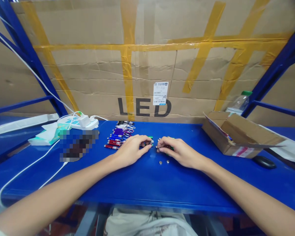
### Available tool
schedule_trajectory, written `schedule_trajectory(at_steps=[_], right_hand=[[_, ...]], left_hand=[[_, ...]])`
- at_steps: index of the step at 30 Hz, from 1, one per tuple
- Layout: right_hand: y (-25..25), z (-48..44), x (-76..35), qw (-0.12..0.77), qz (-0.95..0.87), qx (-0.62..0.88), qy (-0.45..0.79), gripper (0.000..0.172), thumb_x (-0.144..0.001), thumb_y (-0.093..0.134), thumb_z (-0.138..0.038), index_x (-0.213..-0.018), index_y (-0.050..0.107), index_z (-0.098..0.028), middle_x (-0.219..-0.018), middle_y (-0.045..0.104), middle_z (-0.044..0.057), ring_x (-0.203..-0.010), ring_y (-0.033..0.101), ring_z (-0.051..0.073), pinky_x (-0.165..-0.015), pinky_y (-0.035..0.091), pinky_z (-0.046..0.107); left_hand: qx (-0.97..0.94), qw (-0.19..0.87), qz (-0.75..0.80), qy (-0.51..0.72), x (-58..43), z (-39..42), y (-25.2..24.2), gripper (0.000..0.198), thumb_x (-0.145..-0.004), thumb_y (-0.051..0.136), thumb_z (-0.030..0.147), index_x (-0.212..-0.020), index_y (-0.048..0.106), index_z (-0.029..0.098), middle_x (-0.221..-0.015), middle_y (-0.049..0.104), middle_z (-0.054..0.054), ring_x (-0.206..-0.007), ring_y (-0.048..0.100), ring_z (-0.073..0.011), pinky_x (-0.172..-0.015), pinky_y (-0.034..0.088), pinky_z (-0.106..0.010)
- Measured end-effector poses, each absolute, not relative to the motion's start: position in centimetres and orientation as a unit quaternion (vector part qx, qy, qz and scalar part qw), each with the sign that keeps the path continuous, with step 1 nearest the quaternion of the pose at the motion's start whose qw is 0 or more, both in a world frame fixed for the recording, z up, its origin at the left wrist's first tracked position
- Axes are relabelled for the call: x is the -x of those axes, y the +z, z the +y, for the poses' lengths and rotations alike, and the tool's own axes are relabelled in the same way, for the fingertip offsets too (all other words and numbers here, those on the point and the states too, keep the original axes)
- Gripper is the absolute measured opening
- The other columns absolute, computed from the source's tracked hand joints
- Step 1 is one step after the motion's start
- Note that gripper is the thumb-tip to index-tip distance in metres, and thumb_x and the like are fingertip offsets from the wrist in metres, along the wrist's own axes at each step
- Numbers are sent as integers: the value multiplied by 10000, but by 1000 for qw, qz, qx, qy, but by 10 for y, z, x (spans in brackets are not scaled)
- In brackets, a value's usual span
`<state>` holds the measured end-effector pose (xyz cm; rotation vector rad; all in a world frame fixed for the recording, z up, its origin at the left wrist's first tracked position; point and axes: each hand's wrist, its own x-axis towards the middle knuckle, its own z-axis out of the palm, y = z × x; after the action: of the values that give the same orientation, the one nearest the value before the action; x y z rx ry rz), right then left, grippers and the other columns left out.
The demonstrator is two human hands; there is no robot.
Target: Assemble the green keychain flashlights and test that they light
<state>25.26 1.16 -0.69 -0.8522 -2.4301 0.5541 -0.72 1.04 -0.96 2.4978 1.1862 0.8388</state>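
Note:
My left hand (131,150) is closed, its fingertips around a small penlight whose shiny end (151,141) pokes out; a bit of green shows just behind. Facing it, my right hand (180,150) is closed in a pinch on a small button cell (158,147), mostly covered by the fingers. Two silver button cells (160,162) lie on the table below the right hand. More small parts, some green, are partly hidden behind the right fingers. Beside my left hand, several penlights (112,143) in red, blue, purple, white and black lie in a row, with carabiner clips.
On the blue table (147,186), an open cardboard box (218,141) stands right, with a black mouse (264,162) and a bottle (239,101) near it. Left are a power strip (76,122), tissue pack (44,135), white cables and a blurred dark object (80,147). Taped cardboard (95,75) backs the table.

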Motion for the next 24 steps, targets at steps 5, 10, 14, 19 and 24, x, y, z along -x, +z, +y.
schedule_trajectory(at_steps=[5,10,14,19,24], right_hand=[[-7,9,-254,224,-901,319,193,146,-1117,528,-337,-1078,634,-245,-1033,725,37,-958,630,225,-885,462,351],[-4,7,-255,220,-909,301,185,166,-1122,523,-358,-1083,638,-245,-1088,724,52,-1025,603,239,-946,438,380],[-1,5,-255,191,-919,294,183,221,-1127,523,-397,-1056,669,-247,-1058,750,42,-999,590,241,-956,394,402],[1,4,-254,164,-922,295,188,283,-1130,521,-425,-1035,712,-238,-1062,774,44,-1020,603,245,-981,346,422],[1,6,-254,173,-920,309,169,309,-1127,526,-425,-1010,745,-241,-1061,777,50,-1018,597,248,-932,349,407]], left_hand=[[-857,128,409,287,7,10,-9,192,-1017,662,325,-1155,749,224,-1046,790,-32,-937,706,-219,-817,522,-331],[-858,130,403,290,7,10,-9,195,-1020,658,323,-1157,742,214,-1052,789,-35,-938,702,-219,-822,527,-340],[-862,123,395,294,7,10,-10,178,-1023,651,321,-1133,742,215,-1059,788,-43,-922,700,-216,-823,531,-340],[-865,119,392,291,7,10,-11,183,-1031,651,326,-1146,741,216,-1067,779,-47,-930,695,-219,-855,535,-351],[-871,104,384,288,8,10,-10,205,-1051,627,329,-1176,733,206,-1057,760,-55,-979,667,-233,-898,525,-375]])
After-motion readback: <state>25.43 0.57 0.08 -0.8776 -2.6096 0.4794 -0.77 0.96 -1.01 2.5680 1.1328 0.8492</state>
